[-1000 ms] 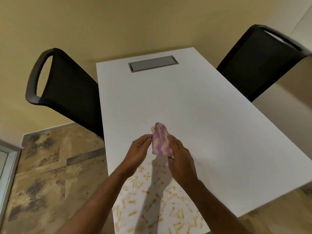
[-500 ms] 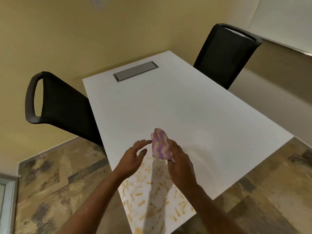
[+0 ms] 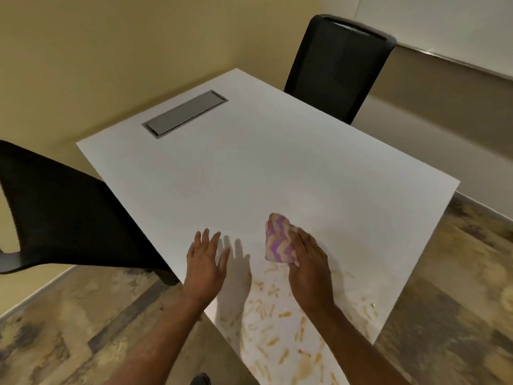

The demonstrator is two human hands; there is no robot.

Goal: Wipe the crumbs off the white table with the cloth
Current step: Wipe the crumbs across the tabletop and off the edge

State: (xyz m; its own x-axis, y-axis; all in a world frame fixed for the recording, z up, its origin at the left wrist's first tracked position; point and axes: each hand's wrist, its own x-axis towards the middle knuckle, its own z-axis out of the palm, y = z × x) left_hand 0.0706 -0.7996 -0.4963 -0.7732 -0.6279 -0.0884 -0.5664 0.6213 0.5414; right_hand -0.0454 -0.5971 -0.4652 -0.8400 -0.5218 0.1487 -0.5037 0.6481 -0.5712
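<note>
Cloth [image 3: 279, 240]: pink, purple and cream zigzag pattern, bunched into a lump, lying on the white table [image 3: 249, 173] in its near half, slightly right of centre in the view. Right hand [image 3: 309, 262] lies on the cloth's right and near side, palm down, fingers almost straight and laid over the fabric, pressing it to the tabletop; most of the cloth shows to the left of and beyond the fingers. Thumb hidden, so cannot tell whether it catches the fabric underneath. Left hand [image 3: 204, 259] is apart from the cloth, to its left, flat and spread with fingers straight, holding nothing, low over the table near its left edge; contact with the surface not clear, shadow just beside it. Crumbs [image 3: 277, 329]: pale orange-yellow bits scattered over the near corner of the table, nearer the camera than the cloth, between and below the two forearms. A grey rectangular hatch [image 3: 184, 113] is set into the table's far end. One black chair [image 3: 63, 218] stands at the left side, another black chair [image 3: 338, 68] at the far right. Mottled brown floor [image 3: 83, 315] below
</note>
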